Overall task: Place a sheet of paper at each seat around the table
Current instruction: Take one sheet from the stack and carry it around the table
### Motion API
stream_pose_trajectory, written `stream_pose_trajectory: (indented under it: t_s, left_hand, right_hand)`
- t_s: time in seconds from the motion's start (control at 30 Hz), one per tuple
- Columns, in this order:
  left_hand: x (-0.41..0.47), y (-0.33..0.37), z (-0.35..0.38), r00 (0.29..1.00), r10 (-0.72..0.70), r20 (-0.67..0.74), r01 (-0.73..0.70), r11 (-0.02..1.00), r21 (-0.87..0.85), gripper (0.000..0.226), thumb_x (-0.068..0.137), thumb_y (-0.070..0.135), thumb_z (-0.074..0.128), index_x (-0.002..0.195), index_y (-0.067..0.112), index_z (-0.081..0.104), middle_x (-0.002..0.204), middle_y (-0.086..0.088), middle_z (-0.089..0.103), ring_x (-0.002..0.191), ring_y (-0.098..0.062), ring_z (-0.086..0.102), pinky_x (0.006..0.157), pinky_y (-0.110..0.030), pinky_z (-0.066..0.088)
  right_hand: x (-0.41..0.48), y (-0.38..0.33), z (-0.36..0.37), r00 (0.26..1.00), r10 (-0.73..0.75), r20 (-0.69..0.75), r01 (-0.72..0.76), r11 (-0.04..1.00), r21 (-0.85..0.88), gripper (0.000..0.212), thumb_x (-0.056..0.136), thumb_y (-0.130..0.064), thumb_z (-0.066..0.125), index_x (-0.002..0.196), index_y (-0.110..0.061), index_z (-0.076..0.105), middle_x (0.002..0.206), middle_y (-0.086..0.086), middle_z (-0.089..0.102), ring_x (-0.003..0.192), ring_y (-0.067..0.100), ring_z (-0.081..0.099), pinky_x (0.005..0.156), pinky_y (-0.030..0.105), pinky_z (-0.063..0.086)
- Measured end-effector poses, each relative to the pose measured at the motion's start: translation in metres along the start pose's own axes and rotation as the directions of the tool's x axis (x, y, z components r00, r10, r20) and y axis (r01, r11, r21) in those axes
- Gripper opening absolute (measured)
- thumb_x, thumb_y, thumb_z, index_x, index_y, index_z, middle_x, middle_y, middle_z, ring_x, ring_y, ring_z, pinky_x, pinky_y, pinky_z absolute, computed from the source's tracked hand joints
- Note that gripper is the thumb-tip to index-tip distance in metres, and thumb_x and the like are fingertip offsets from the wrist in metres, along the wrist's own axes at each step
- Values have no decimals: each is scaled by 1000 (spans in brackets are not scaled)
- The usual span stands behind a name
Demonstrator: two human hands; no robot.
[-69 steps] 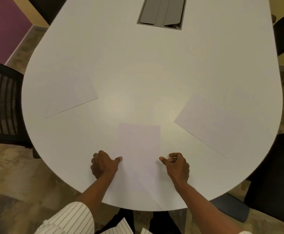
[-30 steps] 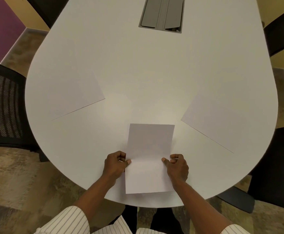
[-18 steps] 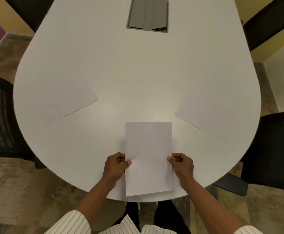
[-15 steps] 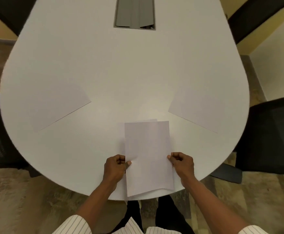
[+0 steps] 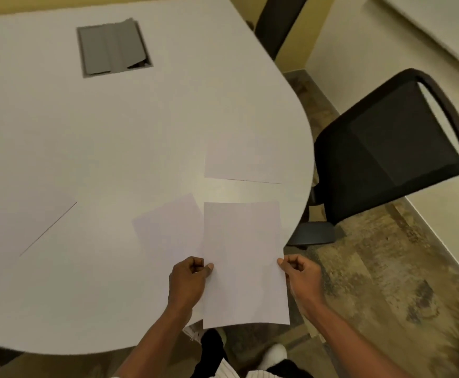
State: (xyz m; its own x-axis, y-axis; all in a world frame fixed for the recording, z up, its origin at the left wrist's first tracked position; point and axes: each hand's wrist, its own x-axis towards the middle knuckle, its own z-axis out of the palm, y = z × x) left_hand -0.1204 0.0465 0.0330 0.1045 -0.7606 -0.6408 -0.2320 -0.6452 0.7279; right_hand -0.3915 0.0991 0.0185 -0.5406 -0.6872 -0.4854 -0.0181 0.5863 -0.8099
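Both hands pinching held sheet stack by long edges: left hand clamped on left edge, right hand on right edge. Stack lifted, overhanging near-right rim of table. Three sheets flat on top: near sheet just left of stack, right sheet by black chair, left sheet well apart. Grey cable hatch at far centre.

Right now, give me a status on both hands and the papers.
Left hand and right hand pinch held paper by its side edges. Three sheets lie on table. Nothing blocks.
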Motion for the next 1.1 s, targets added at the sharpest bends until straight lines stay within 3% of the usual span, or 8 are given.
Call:
stream_pose_trajectory:
  t_s: [0.13,0.23,0.43,0.6,0.73,0.97,1.1]
  left_hand:
    - [-31,15,43,996,63,62,-67,995,67,7,97,25,79,98,18,77,99,-1,80,96,-23,76,93,-47,64]
    - [-60,25,87,989,107,104,-119,986,119,12,97,27,78,100,16,77,101,0,80,96,-22,76,95,-45,64]
    - [-129,35,191,966,178,190,-217,953,211,16,99,32,75,102,16,74,98,5,78,90,-14,74,73,-22,55]
    - [-180,36,278,929,216,301,-313,892,326,15,100,30,74,92,17,73,90,0,79,87,-21,78,83,-36,64]
    - [-205,47,339,889,228,396,-391,829,399,15,100,28,74,90,17,74,87,3,80,83,-18,79,75,-28,61]
    - [-216,80,427,827,249,504,-494,751,439,12,99,28,75,91,20,74,87,7,80,82,-12,77,71,-25,59]
    - [-207,103,480,799,269,537,-539,716,443,16,99,28,75,88,17,73,73,7,73,66,-7,68,62,-20,50]
  right_hand:
    - [-13,11,-61,998,10,-56,-5,995,99,9,95,-16,81,88,-11,81,90,10,81,93,40,77,88,57,65]
    - [-24,25,-113,995,32,-96,-12,981,194,8,95,-15,81,91,-8,81,93,11,82,92,36,77,87,52,65]
    - [-47,64,-227,975,72,-211,-3,951,309,7,95,-14,81,93,-8,80,88,7,82,74,16,72,69,32,59]
    - [-58,101,-319,942,128,-310,-9,933,359,9,92,-20,84,88,-12,81,81,9,76,74,18,62,71,39,54]
    - [-65,114,-376,900,189,-392,1,900,437,8,94,-16,82,92,-9,79,75,-4,73,63,6,62,64,29,53]
    - [-47,115,-441,847,245,-471,26,867,498,8,94,-16,82,93,-9,79,72,-2,63,66,14,50,65,31,48]
    - [-16,108,-474,822,265,-505,31,864,503,10,95,-16,81,96,-6,79,78,4,63,69,16,50,65,32,47]
